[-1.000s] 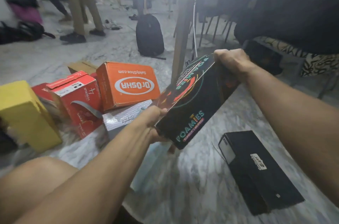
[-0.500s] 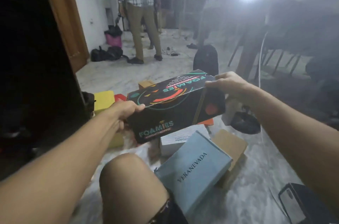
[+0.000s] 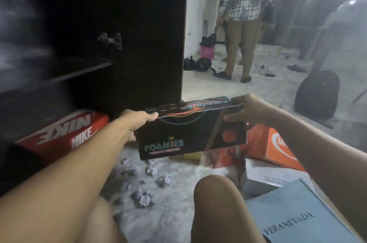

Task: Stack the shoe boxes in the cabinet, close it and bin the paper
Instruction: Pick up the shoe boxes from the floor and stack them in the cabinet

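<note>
The black FOAMIES shoe box (image 3: 191, 132) sits at the centre of the frame, held off the floor between our two hands, its long side facing us and its lid on top. Our left hand (image 3: 139, 123) grips the box's left end, thumb on the lid edge and fingers curled under that end. Our right hand (image 3: 245, 110) clasps the right end, thumb on the front face and fingers over the lid. The box hangs just in front of the dark cabinet (image 3: 89, 24), which fills the upper left of the frame with its door open; a shelf (image 3: 59, 72) crosses the interior, and a metal hinge (image 3: 111, 40) shows on the inner wall.

At the lower left of the cabinet a red NIKE box (image 3: 65, 135) lies on the bottom level. Crumpled paper balls (image 3: 144, 198) are scattered on the marble floor (image 3: 172, 213) at the lower centre, below the held box. Our bare knee (image 3: 218, 203) rises at the lower centre. At the lower right lies a pale blue VERANEVADA box (image 3: 294, 217), with a white box (image 3: 266, 178) just above it and an orange box (image 3: 278, 145) at the right, partly behind our right forearm. More red and yellow boxes sit under the held one, too hidden to tell apart.

In the upper right a person in a checked shirt (image 3: 240, 24) stands on the floor, and a black backpack (image 3: 315, 95) stands at the right edge.
</note>
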`<action>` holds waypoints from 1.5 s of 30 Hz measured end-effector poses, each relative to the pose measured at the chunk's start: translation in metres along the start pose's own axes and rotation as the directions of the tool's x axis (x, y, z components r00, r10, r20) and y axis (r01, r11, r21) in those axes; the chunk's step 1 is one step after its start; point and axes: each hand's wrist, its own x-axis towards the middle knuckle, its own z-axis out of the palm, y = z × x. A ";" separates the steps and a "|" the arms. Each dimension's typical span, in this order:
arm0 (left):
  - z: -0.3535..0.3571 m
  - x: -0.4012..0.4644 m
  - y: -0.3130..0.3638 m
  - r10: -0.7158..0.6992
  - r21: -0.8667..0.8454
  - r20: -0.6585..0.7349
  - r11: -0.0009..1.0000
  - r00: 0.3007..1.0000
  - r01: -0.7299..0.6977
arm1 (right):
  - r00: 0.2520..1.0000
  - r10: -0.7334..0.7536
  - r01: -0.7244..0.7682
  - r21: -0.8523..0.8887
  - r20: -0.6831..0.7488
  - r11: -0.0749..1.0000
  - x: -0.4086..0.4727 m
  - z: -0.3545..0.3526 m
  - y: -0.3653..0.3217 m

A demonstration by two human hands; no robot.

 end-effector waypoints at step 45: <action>-0.291 0.259 -0.147 -0.033 -0.115 -0.793 0.989 0.608 -0.095 | 0.857 -0.514 0.506 0.125 0.037 0.854 0.315 0.432 -0.264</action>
